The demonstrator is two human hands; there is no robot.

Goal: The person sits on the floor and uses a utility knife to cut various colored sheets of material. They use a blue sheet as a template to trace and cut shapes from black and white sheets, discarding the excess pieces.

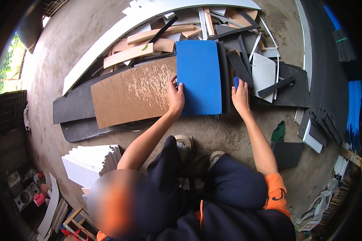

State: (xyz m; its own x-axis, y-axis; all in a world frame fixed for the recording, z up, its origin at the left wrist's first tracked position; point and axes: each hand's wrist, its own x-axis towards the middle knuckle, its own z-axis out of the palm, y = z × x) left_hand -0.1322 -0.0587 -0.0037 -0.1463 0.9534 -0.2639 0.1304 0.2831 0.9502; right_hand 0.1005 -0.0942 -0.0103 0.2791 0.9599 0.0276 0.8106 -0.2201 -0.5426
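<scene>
A blue rectangular board (199, 76) lies on a stack of dark panels (225, 80) on the concrete floor in front of me. My left hand (175, 97) grips the board's left edge near its lower corner, thumb on top. My right hand (240, 98) is at the right side of the dark stack, fingers curled, with a small blue object (236, 82) at the fingertips. What that object is cannot be made out. My shoes (184, 141) are just below the board.
A brown board (132, 94) lies left of the blue one on long dark sheets (74, 106). Behind are a long white curved panel (108, 44), wood offcuts (128, 54) and a ribbed white panel (264, 72). Stacked dark sheets (330, 96) stand on the right, white blocks (90, 160) lower left, and a green scrap (278, 132) nearby.
</scene>
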